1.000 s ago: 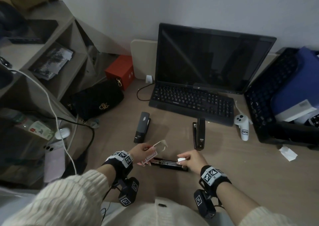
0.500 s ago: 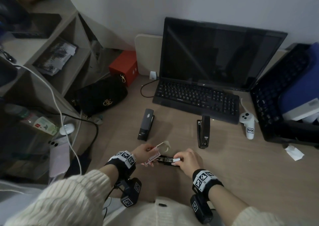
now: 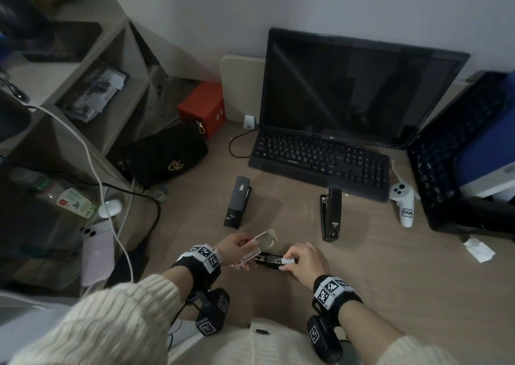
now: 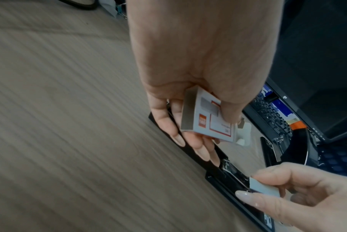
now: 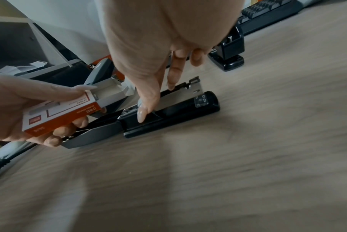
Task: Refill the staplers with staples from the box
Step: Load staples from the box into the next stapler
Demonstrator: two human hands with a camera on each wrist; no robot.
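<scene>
1. The opened stapler [image 3: 271,261] lies flat on the table [image 3: 390,281] at the lower centre of the head view, its top swung out flat and its metal channel exposed, between your two hands.
2. Your right hand [image 3: 305,261] has its grip clamped on a pale strip of staples [image 3: 288,260], pinched between thumb and fingers, right over the stapler's channel.
3. Your left hand [image 3: 234,249] has its grip clamped around the staple box [image 3: 250,253], white and orange, thumb on top and fingers beneath; the box's end flap stands open, and your fingertips [image 4: 200,150] reach down to the stapler's left part.
4. Two more staplers lie farther up the table: a grey-topped stapler [image 3: 237,205] left of centre, and a black stapler [image 3: 331,214] right of centre.
5. Beyond them sits a keyboard [image 3: 320,161] below a dark monitor [image 3: 354,85]; a white controller [image 3: 402,203] lies at the keyboard's right end.
</scene>
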